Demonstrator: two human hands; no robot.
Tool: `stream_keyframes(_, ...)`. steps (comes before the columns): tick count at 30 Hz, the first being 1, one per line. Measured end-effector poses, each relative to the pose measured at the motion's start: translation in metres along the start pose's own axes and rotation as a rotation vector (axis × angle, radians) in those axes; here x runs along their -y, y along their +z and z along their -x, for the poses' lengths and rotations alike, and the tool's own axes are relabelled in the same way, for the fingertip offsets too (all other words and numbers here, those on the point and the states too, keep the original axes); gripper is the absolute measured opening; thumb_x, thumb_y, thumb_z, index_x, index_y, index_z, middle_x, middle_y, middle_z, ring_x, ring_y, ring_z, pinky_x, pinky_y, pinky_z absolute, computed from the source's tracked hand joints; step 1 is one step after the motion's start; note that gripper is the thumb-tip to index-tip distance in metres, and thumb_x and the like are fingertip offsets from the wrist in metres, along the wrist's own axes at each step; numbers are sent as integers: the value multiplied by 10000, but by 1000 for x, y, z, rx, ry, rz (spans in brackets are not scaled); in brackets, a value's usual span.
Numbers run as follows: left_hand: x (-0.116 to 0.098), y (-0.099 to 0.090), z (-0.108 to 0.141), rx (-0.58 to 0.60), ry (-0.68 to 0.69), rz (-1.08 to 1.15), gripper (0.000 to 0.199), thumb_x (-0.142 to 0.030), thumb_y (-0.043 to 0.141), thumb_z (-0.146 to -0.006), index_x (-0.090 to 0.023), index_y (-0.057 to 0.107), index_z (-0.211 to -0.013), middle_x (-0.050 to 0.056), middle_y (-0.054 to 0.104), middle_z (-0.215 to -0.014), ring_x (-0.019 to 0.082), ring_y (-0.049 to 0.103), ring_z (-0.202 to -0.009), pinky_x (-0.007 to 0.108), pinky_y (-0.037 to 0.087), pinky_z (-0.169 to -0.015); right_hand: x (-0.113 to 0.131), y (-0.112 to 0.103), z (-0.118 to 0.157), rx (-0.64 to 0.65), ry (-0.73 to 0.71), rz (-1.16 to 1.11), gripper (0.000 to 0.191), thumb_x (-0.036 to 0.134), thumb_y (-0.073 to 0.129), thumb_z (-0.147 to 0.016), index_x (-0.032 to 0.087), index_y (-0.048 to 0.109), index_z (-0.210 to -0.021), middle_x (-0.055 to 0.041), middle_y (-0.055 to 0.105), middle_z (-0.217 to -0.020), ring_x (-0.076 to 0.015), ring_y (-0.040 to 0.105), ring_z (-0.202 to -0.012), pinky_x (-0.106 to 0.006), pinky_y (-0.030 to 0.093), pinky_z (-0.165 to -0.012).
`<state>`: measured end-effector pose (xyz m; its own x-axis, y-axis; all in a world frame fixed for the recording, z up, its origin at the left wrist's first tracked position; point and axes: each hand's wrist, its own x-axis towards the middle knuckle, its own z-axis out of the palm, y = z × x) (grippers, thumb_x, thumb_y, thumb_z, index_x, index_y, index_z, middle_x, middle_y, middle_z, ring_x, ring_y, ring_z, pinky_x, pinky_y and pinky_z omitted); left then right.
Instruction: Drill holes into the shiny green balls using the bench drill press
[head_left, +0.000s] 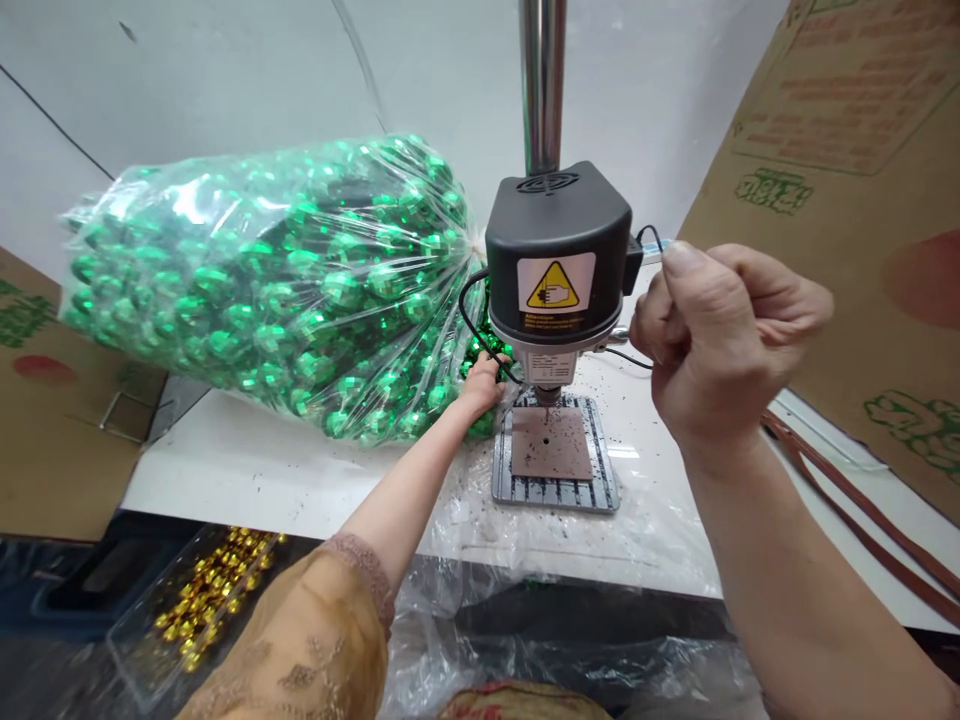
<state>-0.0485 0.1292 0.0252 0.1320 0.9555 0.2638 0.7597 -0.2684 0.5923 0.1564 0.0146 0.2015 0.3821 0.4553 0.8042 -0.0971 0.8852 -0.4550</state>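
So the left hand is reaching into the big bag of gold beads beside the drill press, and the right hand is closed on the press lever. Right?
Not quite: in the head view the beads in the big bag are green, not gold. The left hand reaches to its opening beside the drill press, and the right hand is closed on the lever.

A white table (247,480) is carrying a big clear bag of green beads (270,285), lying on its side across the left part. A small drill press (556,300) is standing on its slotted base (555,488) near the front edge, on crinkled clear plastic sheeting (660,540). Dark specks are lying around the base. 2 brown straps (862,510) are running along the right side.
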Motion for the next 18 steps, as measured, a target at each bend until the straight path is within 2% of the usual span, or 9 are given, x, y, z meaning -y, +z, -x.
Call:
stream_keyframes(3, -3, -6, 6, -33, -19, -16, 443, -17, 730, -683, -212, 726, -1080, 86, 627, -1147, 285, 650, -1101, 418, 528, -1026, 1, 1, 1, -6, -11, 19, 449, 87, 593, -852, 172, 353, -482, 71, 317, -399, -24, 280, -366, -240, 194, -386)
stream_keyframes(7, -11, -22, 26, -123, -14, -72, 446, -125, 767, -751, -217, 710, -1183, 72, 601, -1008, 289, 651, -1007, 417, 534, -960, 1, 1, 2, -6, -5, 24, 449, 96, 601, -862, 178, 366, -488, 70, 327, -406, -34, 306, -374, -242, 226, -397)
stream_keyframes(12, -27, -46, 56, -203, 74, -6, 443, -231, 799, -785, -242, 694, -1214, 41, 612, -973, 222, 630, -894, 354, 532, -864, 0, 0, 2, -23, -15, 5, 459, 96, 609, -848, 177, 368, -466, 64, 341, -389, -36, 276, -356, -254, 161, -376)
stream_keyframes(16, -48, -61, 90, -221, 77, 173, 396, -283, 787, -789, -250, 684, -1170, 47, 645, -1039, 219, 634, -973, 347, 525, -891, -4, 1, 3, -35, -5, -14, 442, 121, 639, -829, 189, 388, -472, 67, 346, -388, -45, 272, -356, -266, 162, -367)
stream_keyframes(18, -62, -62, 121, -102, 12, 414, 385, -322, 791, -785, -256, 671, -1145, 45, 667, -1048, 214, 643, -957, 346, 536, -873, -3, 3, 2, -35, -20, 24, 447, 133, 625, -855, 196, 366, -495, 79, 338, -404, -35, 263, -362, -248, 189, -365)
